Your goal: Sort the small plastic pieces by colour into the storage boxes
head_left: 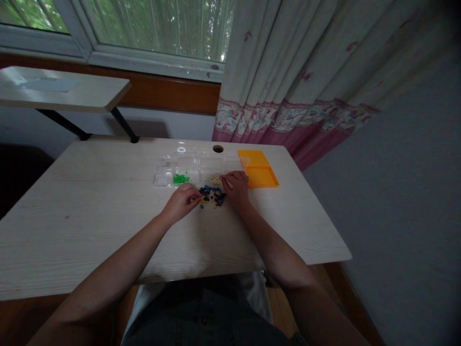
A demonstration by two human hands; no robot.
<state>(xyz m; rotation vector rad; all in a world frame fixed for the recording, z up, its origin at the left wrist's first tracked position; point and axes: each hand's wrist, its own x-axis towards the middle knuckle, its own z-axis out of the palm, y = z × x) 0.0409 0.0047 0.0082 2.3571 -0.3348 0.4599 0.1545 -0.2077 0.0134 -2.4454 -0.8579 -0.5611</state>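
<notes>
Dark clothing lay nearest, below the table. Beyond it, the left hand bunched its fingertips at the left edge of a loose pile of dark, blue and yellow pieces; whether they pinched one, I couldn't tell. The right hand curled beside pale pieces in the clear tray, its grip equally unclear. Such tiny pieces seemed to call for light, single pinches, wrists kept off the pile.
</notes>
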